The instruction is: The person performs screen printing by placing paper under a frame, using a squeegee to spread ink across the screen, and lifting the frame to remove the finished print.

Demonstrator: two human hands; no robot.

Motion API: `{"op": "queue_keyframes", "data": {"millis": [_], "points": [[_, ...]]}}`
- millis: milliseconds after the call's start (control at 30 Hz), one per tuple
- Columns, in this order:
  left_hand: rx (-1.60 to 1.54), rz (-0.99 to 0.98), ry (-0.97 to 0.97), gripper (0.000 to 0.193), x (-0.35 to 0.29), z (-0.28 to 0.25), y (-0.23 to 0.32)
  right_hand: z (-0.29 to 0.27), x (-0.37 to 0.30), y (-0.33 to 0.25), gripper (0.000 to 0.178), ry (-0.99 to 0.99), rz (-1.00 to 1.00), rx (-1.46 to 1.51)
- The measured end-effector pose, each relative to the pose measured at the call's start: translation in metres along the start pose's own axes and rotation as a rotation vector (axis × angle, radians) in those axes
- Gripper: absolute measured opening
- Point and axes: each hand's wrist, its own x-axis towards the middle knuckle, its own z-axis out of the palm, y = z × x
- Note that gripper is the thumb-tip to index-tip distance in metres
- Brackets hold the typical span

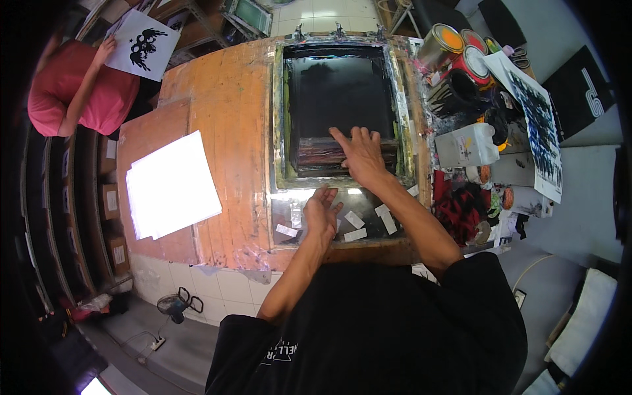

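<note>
A screen printing frame (280, 125), smeared with dried ink, lies on the wooden table in front of me. Black ink covers its mesh (339, 92). Across the near end of the mesh rests a squeegee (316, 150) with a stained wooden handle. My right hand (362, 157) grips it, fingers over the far side and thumb on the near side, index finger stretched out. Just below the frame's near edge is my left hand (320, 214), palm turned up and fingers loosely bent and apart, fingertips close to that edge. It holds nothing that I can see.
White sheets (172, 187) lie stacked at left. Small pale tape pieces (355, 235) dot the board near me. Paint cans (441, 47), a plastic jug (466, 146) and stained rags (461, 207) crowd the right. At far left another person (85, 85) holds a printed sheet (143, 45).
</note>
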Motion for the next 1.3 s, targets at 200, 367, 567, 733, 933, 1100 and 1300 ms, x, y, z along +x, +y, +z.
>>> {"op": "queue_keyframes", "data": {"millis": [200,367,567,733,933,1100,1300], "points": [[-0.014,0.001,0.019,0.056,-0.001,0.000,-0.002,0.018,-0.008,0.003,0.084,-0.058,-0.022,0.000],[0.024,0.016,0.010,0.053,-0.007,0.003,0.000,0.031,-0.002,0.005,0.078,0.101,-0.032,-0.145],[-0.003,0.021,0.054,0.046,-0.009,0.007,0.001,0.018,0.050,0.027,0.080,0.138,-0.073,-0.098],[-0.005,0.020,0.084,0.041,-0.001,-0.005,-0.007,0.011,0.121,0.054,0.082,0.165,-0.067,-0.110],[-0.079,0.017,0.114,0.029,-0.006,-0.001,-0.001,-0.004,0.213,0.094,0.085,0.200,-0.069,-0.126],[-0.112,0.019,0.048,0.027,-0.010,-0.003,0.003,-0.014,0.252,0.112,0.076,0.218,-0.080,-0.159],[-0.116,0.004,0.077,0.016,-0.012,-0.004,0.003,-0.025,0.194,0.100,0.069,0.030,-0.168,0.103]]}}
